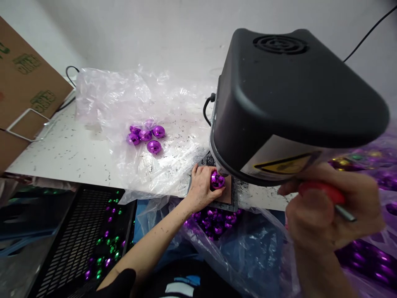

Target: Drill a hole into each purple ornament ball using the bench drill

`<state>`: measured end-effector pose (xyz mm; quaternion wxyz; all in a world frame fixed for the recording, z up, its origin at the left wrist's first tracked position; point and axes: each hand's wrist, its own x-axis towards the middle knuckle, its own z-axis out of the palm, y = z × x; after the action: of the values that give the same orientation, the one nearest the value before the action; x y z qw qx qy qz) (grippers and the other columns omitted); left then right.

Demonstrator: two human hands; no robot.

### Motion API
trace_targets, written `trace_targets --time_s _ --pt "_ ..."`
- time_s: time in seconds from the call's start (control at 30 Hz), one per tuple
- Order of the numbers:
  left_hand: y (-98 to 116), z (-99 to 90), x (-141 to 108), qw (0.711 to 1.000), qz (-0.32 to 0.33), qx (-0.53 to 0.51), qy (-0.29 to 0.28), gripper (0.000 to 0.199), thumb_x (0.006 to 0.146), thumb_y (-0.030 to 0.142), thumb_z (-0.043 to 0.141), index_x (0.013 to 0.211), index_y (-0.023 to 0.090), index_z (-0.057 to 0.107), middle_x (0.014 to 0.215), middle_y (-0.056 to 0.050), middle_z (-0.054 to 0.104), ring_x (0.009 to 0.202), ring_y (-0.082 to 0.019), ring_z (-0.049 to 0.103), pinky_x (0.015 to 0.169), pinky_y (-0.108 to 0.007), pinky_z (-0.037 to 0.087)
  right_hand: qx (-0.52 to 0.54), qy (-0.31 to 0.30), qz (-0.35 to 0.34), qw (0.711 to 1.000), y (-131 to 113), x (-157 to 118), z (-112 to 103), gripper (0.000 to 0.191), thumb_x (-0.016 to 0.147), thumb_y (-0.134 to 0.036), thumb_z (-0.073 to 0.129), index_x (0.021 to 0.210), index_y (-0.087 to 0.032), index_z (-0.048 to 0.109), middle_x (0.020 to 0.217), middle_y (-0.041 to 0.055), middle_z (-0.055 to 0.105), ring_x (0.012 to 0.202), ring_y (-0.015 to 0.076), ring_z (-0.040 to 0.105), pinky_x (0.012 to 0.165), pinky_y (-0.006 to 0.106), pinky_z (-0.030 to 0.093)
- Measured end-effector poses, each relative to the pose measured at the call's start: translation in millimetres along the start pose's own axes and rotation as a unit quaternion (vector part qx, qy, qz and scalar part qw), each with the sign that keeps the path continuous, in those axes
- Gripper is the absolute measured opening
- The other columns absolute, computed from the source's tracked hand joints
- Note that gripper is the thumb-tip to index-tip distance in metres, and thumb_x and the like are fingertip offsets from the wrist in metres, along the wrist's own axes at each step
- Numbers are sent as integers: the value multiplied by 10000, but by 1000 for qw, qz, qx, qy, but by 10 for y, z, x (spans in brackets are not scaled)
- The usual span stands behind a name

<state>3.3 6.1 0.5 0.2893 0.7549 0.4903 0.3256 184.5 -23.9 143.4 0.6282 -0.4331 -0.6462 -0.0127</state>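
The left hand (201,186) holds one shiny purple ball (217,180) between thumb and fingers, near the front edge of the white surface (56,155). This ball is directly below the lower end of a big black machine (294,91), over a brown pad (227,193) which lies on a dark base plate (235,200); if the ball touches the machine, I cannot tell. The right hand (347,203) is closed around the red handle (324,190) at the right side of the machine, and a metal rod end comes out beside the fingers. A label with yellow warning triangle (283,164) is on the machine housing.

Farther to the left, about six purple balls (145,135) are in a small group, back from the front edge, among a crumpled clear plastic sheet (124,93). A cardboard box (27,82) stands at the left edge of the surface. Below the front edge, more purple balls (217,223) lie in clear plastic. Lower at the left, a black crate (71,231) is near small green and purple shiny pieces (108,248)
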Motion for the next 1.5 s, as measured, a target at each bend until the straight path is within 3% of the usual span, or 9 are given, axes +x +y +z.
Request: trace_targets --time_s 0.1,0.3,0.53,0.7,0.93,1.1,1.2,1.37,1.5 --pt "3 -2 -14 1000 -8 -14 6 366 800 306 724 1147 248 623 1103 -58 687 1143 -283 592 1161 -537 362 33 -49 -66 996 58 -92 -39 79 795 -184 619 833 -115 624 654 9 567 596 97 559 549 263 451" --pt "49 -36 -7 1000 -17 -17 3 377 781 301 735 1141 252 634 1101 -62 693 1159 -291 588 1171 -544 358 -15 -34 -113 993 167 -228 -32 75 813 -179 598 839 -116 628 699 16 584 629 101 555 605 297 489" --pt "110 -71 6 1000 -22 -2 -3 379 773 311 738 1132 248 637 1131 -68 686 1182 -294 577 1183 -552 338 -45 11 -33 998 18 -295 79 103 841 -153 529 799 -169 621 691 16 552 645 130 532 646 348 486" --pt "111 -72 1 1000 -17 9 -7 376 783 309 733 1142 254 637 1131 -69 685 1172 -290 587 1179 -554 348 -34 -1 -49 998 50 -322 129 125 879 -242 541 832 -197 648 667 19 564 629 153 560 612 365 484" --pt "125 -86 3 999 -23 23 -10 436 785 340 740 1201 289 621 1141 -63 686 1206 -296 577 1165 -545 375 -76 75 -55 993 133 -448 187 130 853 -274 590 844 -190 689 659 19 592 637 141 571 630 344 516" --pt "117 -79 11 1000 -22 18 -9 393 779 330 745 1153 271 636 1137 -65 682 1190 -295 579 1150 -533 391 -49 100 -89 990 199 -492 271 262 887 -295 567 1108 -256 701 636 11 570 593 150 557 570 341 512" --pt "95 -58 9 999 -24 20 -12 382 788 328 736 1150 266 634 1125 -67 681 1171 -292 582 1143 -529 396 -13 117 -78 990 198 -493 304 301 899 -296 553 1160 -254 698 600 15 533 558 155 545 519 336 494" --pt "62 -22 5 1000 -14 20 -4 355 801 322 722 1140 257 636 1114 -67 681 1143 -287 587 1140 -525 390 -16 91 -45 995 182 -551 274 241 874 -275 581 1078 -237 705 608 12 560 564 165 568 559 361 521" --pt "56 -17 8 999 -6 33 9 363 796 329 728 1136 252 623 1107 -68 672 1147 -293 578 1173 -540 333 -39 78 -11 996 267 -723 284 99 842 -226 577 873 -199 666 597 10 548 570 145 544 545 318 480"
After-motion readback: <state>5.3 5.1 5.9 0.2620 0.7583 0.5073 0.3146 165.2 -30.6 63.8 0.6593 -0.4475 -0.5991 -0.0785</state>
